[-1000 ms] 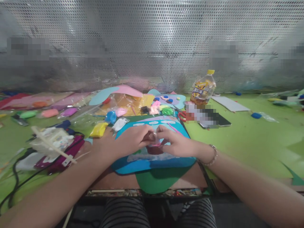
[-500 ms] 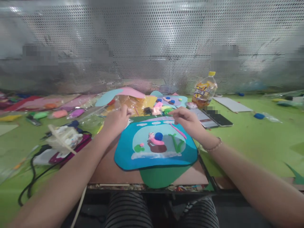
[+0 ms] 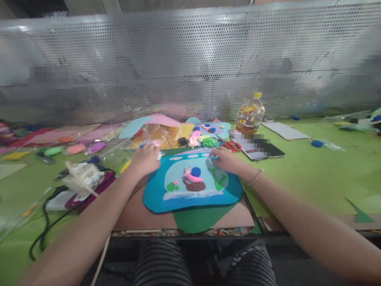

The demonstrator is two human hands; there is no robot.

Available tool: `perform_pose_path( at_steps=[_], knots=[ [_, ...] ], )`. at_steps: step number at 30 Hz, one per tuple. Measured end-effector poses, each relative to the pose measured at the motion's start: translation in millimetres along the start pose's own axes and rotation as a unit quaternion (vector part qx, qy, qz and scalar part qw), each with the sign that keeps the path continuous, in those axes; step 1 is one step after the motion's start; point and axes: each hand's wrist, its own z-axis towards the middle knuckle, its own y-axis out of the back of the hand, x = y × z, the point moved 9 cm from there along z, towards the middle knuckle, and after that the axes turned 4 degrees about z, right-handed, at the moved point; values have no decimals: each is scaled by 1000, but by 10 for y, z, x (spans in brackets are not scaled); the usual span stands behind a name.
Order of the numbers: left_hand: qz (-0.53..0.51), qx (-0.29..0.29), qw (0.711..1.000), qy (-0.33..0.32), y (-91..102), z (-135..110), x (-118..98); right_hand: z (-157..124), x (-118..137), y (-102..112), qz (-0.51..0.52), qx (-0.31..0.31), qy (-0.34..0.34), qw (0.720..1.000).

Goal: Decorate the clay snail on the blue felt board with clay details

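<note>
The left hand (image 3: 145, 159), half-curled at ten o'clock, and right hand (image 3: 228, 159), bent-fingered at one, perhaps steadied the rounded blue paper picture (image 3: 175, 171); grips unclear.

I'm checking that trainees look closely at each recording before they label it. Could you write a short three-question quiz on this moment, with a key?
1. Multiple choice: what colour is the shell of the snail?
A) Yellow
B) Blue
C) Green

2. True or false: the bottle has a red cap.

3. Fill in the word: of the person's two hands, the ____ one is nearer the scissors.

Key:
1. B; the round shell is blue, above a pink body.
2. False; the cap is yellow.
3. Right; the right hand is just in front of the scissors, while the left hand is across the picture.
</note>
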Motion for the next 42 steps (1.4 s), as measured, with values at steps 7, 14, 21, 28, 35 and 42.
perform_pose_path(
  at_steps=[7, 14, 21, 28, 35, 42],
  knots=[
    [5, 35, 999, 3, -166, 36, 79, -11, -28, -2, -25, 39, 3, 999],
    [-6, 63, 997, -34, -201, 26, -38, -22, 8, 0, -27, 30, 9, 999],
    [-29, 65, 996, -46, -254, 58, -9, 0, 13, 40, -4, -16, 9, 1000],
    [-56, 38, 997, -31, -105, 59, -6, 6, 99, 75, 14, -43, 26, 999],
    [-120, 25, 991, -43, 17, 65, -118, -3, 137, 99, 28, -48, 32, 998],
    [-175, 28, 981, -78, 72, 28, -245, -1, 142, 105, 30, -52, 29, 998]
  ],
)
